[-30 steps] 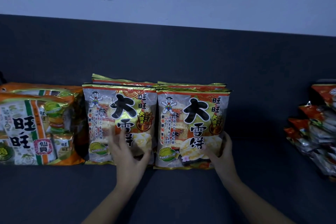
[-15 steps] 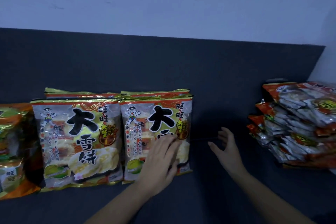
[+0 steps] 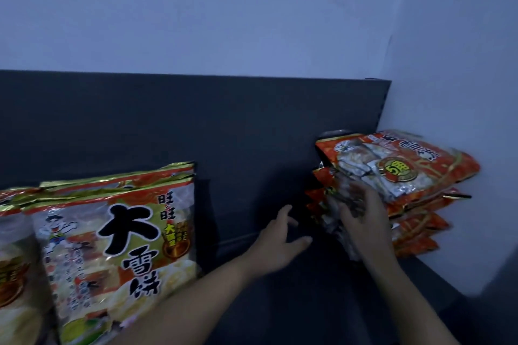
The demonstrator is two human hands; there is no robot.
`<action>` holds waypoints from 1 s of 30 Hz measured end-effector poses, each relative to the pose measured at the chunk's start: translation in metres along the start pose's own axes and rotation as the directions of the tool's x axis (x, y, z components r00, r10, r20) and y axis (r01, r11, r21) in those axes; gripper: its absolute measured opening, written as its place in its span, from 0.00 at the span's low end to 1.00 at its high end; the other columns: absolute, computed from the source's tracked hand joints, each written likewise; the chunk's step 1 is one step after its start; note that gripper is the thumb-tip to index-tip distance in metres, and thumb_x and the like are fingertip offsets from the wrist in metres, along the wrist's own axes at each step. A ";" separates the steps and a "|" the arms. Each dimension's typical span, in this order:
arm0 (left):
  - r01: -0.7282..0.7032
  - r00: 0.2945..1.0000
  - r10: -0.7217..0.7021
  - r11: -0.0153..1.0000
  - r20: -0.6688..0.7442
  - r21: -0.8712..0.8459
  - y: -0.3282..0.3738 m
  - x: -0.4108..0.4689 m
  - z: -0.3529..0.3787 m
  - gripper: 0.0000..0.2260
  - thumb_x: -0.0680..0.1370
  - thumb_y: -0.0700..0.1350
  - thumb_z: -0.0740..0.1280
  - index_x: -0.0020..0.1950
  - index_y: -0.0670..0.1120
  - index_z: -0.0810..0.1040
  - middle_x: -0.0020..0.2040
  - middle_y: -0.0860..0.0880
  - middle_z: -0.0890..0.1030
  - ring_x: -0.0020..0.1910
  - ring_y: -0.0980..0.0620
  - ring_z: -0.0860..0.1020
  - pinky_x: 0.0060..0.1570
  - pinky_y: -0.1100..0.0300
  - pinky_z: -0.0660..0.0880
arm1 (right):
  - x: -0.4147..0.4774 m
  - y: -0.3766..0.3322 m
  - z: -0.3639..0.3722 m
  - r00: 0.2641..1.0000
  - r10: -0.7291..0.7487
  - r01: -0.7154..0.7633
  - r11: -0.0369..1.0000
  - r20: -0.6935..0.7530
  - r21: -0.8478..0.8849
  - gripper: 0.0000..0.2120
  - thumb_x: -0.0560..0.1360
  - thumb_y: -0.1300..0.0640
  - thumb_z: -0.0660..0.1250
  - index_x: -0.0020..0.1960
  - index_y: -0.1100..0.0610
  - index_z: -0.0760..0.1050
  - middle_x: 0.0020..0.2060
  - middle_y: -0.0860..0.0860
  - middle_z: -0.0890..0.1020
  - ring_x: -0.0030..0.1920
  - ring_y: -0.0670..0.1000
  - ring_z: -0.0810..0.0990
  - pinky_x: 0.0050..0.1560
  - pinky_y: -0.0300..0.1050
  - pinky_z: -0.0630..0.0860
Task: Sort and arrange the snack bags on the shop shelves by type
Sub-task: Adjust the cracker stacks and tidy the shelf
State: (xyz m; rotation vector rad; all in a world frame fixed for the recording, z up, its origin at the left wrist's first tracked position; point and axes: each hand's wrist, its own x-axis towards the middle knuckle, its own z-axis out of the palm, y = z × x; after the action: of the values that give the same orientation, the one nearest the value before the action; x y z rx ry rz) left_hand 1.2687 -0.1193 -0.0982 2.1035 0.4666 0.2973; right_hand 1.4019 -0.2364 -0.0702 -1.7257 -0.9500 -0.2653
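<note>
Red bags (image 3: pixel 406 173) stacked right | gold bags (image 3: pixel 120 232) upright left | left hand (image 3: pixel 276 241) open, empty | right hand (image 3: pixel 364 218) splayed on red bags

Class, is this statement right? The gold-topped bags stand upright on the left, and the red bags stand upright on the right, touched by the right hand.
No. The red bags lie flat in a stack, not upright, as the head view shows. The gold-topped bags do stand upright on the left, and the right hand does touch the red ones on the right.
</note>
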 end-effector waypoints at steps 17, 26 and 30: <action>0.055 0.883 -0.285 0.852 -0.372 -0.521 0.116 0.187 -0.017 0.11 0.76 0.43 0.67 0.35 0.43 0.72 0.35 0.46 0.77 0.33 0.50 0.77 0.33 0.63 0.74 | 0.034 0.026 -0.043 0.975 -0.208 0.113 0.772 -0.080 -0.625 0.22 0.64 0.64 0.74 0.57 0.60 0.77 0.59 0.58 0.78 0.62 0.58 0.71 0.64 0.61 0.68; -0.120 0.813 -0.111 0.928 -0.571 -0.352 0.129 0.191 -0.025 0.14 0.78 0.45 0.65 0.33 0.44 0.78 0.35 0.45 0.80 0.37 0.47 0.78 0.46 0.46 0.78 | 0.037 0.020 -0.050 0.967 -0.213 0.090 0.796 -0.138 -0.598 0.16 0.67 0.62 0.72 0.55 0.59 0.78 0.52 0.56 0.79 0.55 0.55 0.70 0.52 0.57 0.73; -0.256 0.768 0.009 0.921 -0.641 -0.294 0.136 0.169 -0.029 0.13 0.80 0.46 0.61 0.37 0.47 0.77 0.39 0.42 0.82 0.42 0.43 0.82 0.46 0.44 0.79 | 0.038 0.012 -0.054 0.956 -0.262 0.149 0.823 -0.133 -0.549 0.12 0.71 0.61 0.67 0.54 0.59 0.78 0.49 0.54 0.78 0.50 0.52 0.70 0.47 0.49 0.71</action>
State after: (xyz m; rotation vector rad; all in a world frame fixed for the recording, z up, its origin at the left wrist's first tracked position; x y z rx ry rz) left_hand 1.4387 -0.0913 0.0368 1.6248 0.5904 1.1182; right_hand 1.4500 -0.2680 -0.0353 -2.0448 -0.9671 -0.9099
